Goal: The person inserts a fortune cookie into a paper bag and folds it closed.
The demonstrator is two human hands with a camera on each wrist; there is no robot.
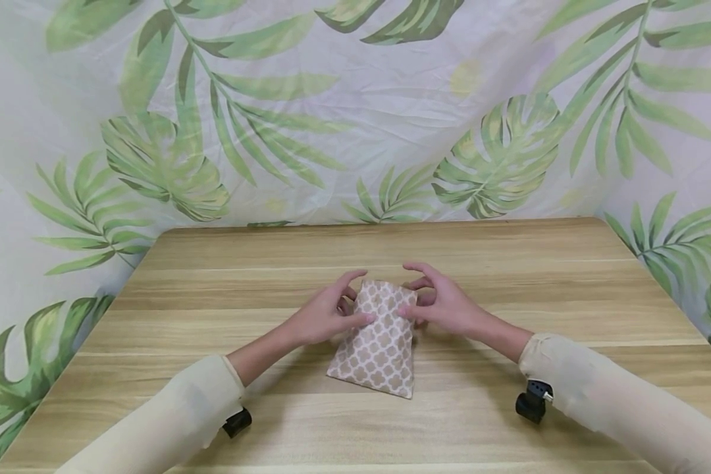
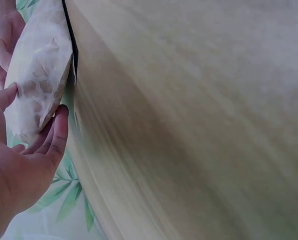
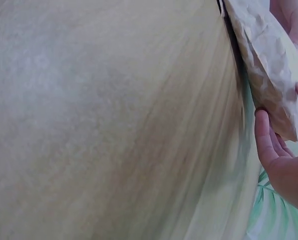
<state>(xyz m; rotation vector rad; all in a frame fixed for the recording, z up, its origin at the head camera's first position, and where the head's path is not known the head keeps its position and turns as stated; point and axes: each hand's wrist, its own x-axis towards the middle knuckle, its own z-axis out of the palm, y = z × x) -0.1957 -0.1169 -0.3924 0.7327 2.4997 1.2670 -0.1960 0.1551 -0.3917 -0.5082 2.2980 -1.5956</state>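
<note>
A small paper bag, tan with a white lattice pattern, is between the two hands near the middle of the table, its far end raised and its near edge low at the tabletop. My left hand pinches its left side, thumb on top and fingers curled beneath. On the opposite side my right hand grips the far right part, thumb on the upper face, index finger lifted off. In the left wrist view the bag looks puffed and creased. The right wrist view shows fingers under the bag.
The wood-grain table has its far edge against a leaf-print cloth, which also hangs along both sides. Black wrist cameras sit under the cream sleeves.
</note>
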